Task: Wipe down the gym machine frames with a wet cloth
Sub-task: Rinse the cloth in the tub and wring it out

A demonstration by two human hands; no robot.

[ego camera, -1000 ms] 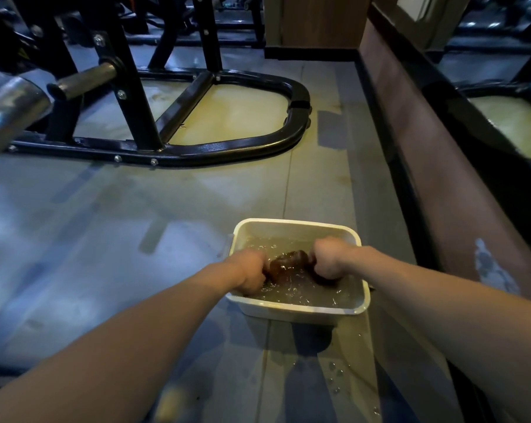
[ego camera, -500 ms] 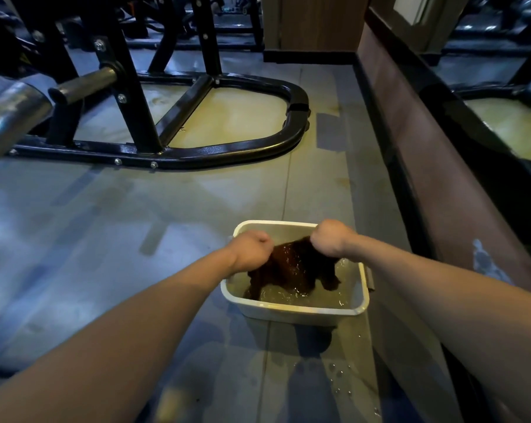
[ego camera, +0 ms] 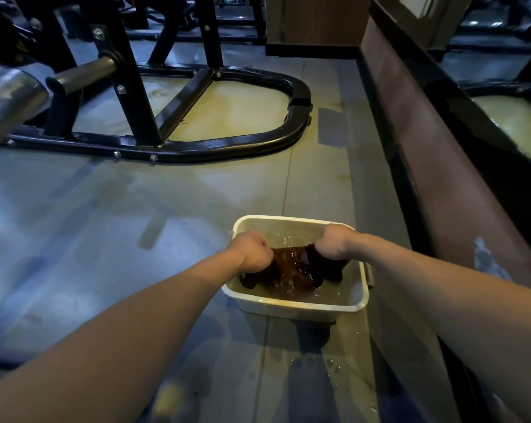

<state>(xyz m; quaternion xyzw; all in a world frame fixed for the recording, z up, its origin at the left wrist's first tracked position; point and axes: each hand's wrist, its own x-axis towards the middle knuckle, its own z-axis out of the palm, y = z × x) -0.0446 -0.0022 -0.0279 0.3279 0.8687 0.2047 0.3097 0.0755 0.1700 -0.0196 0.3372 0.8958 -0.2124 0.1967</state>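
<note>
A white plastic tub point(ego camera: 291, 306) of water stands on the grey floor just ahead of me. A dark brown cloth point(ego camera: 291, 268) hangs spread between my fists, its lower part dipping into the splashing water. My left hand point(ego camera: 252, 250) grips the cloth's left edge over the tub's left side. My right hand point(ego camera: 334, 242) grips the right edge near the far right rim. The black gym machine frame point(ego camera: 197, 148) lies on the floor further ahead to the left.
A chrome bar point(ego camera: 11, 99) juts in at the upper left, with a shorter steel peg point(ego camera: 81, 73) beside it. A brown low wall point(ego camera: 441, 166) with a mirror above runs along the right. Water drops point(ego camera: 334, 367) lie on the floor near the tub.
The cloth went from bunched under water to lifted and spread between my hands, and now it is lowered partly back into the water. My hands have moved further apart.
</note>
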